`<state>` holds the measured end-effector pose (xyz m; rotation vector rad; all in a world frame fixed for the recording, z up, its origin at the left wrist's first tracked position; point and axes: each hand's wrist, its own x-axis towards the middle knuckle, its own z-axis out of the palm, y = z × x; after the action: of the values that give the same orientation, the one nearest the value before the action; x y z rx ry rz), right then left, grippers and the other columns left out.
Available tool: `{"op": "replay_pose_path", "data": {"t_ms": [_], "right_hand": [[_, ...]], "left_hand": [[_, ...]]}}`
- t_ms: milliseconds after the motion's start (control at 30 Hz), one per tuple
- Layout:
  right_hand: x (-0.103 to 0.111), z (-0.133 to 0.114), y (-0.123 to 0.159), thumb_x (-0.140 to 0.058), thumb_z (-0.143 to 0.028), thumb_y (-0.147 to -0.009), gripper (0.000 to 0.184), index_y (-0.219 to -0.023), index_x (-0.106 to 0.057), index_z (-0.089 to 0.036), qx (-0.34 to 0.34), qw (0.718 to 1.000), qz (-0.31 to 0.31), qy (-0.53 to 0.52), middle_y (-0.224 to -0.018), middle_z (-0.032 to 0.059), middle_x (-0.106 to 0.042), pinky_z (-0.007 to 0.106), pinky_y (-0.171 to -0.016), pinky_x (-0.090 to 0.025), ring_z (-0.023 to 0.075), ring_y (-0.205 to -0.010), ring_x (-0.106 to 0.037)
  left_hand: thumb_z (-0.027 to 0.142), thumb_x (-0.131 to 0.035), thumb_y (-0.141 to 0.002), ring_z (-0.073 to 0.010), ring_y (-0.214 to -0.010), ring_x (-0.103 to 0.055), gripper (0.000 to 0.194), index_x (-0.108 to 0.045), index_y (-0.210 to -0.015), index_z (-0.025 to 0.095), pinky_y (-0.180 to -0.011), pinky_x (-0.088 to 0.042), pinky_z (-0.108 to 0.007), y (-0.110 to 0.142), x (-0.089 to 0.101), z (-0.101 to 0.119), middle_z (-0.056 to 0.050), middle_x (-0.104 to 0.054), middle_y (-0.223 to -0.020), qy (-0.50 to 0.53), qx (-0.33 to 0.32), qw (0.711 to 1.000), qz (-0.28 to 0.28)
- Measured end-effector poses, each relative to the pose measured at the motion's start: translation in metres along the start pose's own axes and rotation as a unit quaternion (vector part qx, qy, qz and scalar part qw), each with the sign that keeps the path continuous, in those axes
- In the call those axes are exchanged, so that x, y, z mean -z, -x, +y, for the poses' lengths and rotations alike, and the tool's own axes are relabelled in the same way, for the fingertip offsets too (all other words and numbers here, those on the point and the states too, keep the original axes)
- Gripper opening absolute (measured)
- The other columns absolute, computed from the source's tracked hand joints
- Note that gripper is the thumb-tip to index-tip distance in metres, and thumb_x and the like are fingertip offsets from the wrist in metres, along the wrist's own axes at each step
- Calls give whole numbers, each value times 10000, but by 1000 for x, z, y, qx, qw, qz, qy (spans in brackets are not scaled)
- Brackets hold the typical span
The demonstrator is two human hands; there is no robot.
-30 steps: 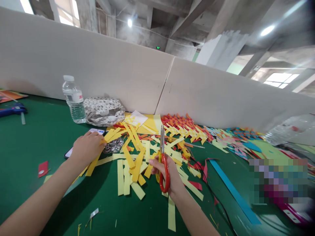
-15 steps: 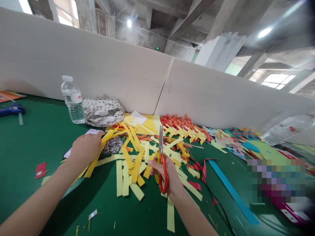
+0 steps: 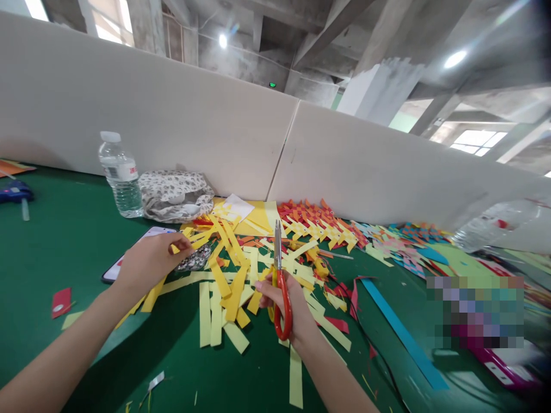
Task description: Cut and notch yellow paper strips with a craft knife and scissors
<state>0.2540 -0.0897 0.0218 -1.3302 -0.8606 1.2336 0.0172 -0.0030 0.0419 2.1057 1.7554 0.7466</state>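
Note:
My right hand (image 3: 286, 301) is wrapped round the handles of scissors (image 3: 281, 287), one handle red and the other yellow. Their blades are together and point away from me over the paper scraps. To the left, my left hand (image 3: 155, 258) reaches over a phone (image 3: 115, 265) and yellow paper strips (image 3: 152, 295). Its thumb and fingers are curled into a pinch beside a clear bag of small black-and-white pieces (image 3: 197, 258); what they hold, if anything, is hidden. Pale and deep yellow strips (image 3: 236, 292) lie in a loose heap between the hands.
A water bottle (image 3: 120, 178) and a patterned cloth bundle (image 3: 176, 195) stand by the white partition (image 3: 193, 120). Woven red and yellow paper pieces (image 3: 314, 221) lie behind the heap. A blue strip (image 3: 404, 332) and black cable (image 3: 383, 361) are right; a glue gun (image 3: 16, 192) is far left.
My left hand's fingers have curled in and lifted slightly off the yellow strips, uncovering more of the phone. My right hand keeps the scissors nearly still. The view has shifted slightly.

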Motion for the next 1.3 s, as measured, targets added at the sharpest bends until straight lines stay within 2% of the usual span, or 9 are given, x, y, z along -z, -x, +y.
{"op": "replay_pose_path", "data": {"t_ms": [67,167,267,500,667,833,1000,1167,1300], "right_hand": [[0,0,1,-783,-277,-588,392,-776,-447,-202,-3,1000,-2,-3,-627,-63,-556,236,-550,-488,90,-491,-557],[-1,-2,2,-770,-248,-591,375,-787,-454,-205,-5,1000,-3,0,-652,-54,-565,236,-551,-486,98,-510,-571],[-4,-2,2,-763,-235,-576,369,-761,-444,-210,3,1000,-3,7,-615,-61,-559,247,-545,-478,107,-503,-567],[-4,13,-4,-771,-161,-498,421,-721,-422,-233,72,996,-11,44,-647,-62,-591,281,-588,-460,128,-553,-558],[-1,17,-2,-756,-169,-550,389,-748,-428,-239,133,987,-24,86,-770,-41,-609,259,-567,-429,114,-563,-539],[-3,10,6,-740,-183,-600,363,-785,-434,-242,138,986,-64,68,-878,-23,-622,245,-555,-430,108,-592,-548],[-5,14,6,-744,-153,-597,355,-772,-446,-232,135,984,-62,97,-823,-9,-638,302,-713,-485,158,-717,-606],[-2,20,2,-736,-144,-608,349,-794,-453,-228,138,983,-61,102,-847,-4,-638,300,-694,-493,165,-734,-613],[-2,20,0,-737,-133,-590,359,-783,-449,-227,145,984,-53,92,-830,-10,-637,292,-667,-488,159,-702,-616]], "left_hand": [[459,-651,-661,-212,-674,-600,221,-651,-708,244,-581,-402,-261,2,-9,9,-35,-683,-759,193,-4,981,-7],[420,-673,-660,-204,-722,-638,270,-640,-860,242,-605,-429,-262,12,-25,27,-44,-697,-827,421,69,896,-122],[361,-691,-664,-211,-750,-658,323,-600,-939,219,-557,-415,-243,25,-39,43,-58,-705,-767,499,135,822,-237],[253,-722,-628,-101,-534,-587,254,-525,-781,209,-562,-469,-224,39,-57,56,17,-655,-651,590,208,733,-267],[319,-711,-660,-100,-554,-609,242,-559,-803,196,-575,-479,-215,38,-64,52,4,-648,-677,592,210,734,-259],[358,-703,-675,-117,-594,-628,235,-586,-780,184,-568,-471,-204,41,-65,53,-13,-658,-683,580,186,747,-267],[353,-723,-657,-141,-618,-641,237,-634,-793,181,-617,-504,-242,44,-67,56,-22,-667,-683,595,188,734,-268],[364,-744,-626,-162,-637,-649,285,-663,-814,166,-626,-520,-261,42,-72,53,-30,-673,-675,582,214,741,-256],[333,-752,-629,-138,-632,-637,270,-663,-818,163,-648,-521,-240,41,-73,51,-10,-667,-653,590,223,728,-267]]}}
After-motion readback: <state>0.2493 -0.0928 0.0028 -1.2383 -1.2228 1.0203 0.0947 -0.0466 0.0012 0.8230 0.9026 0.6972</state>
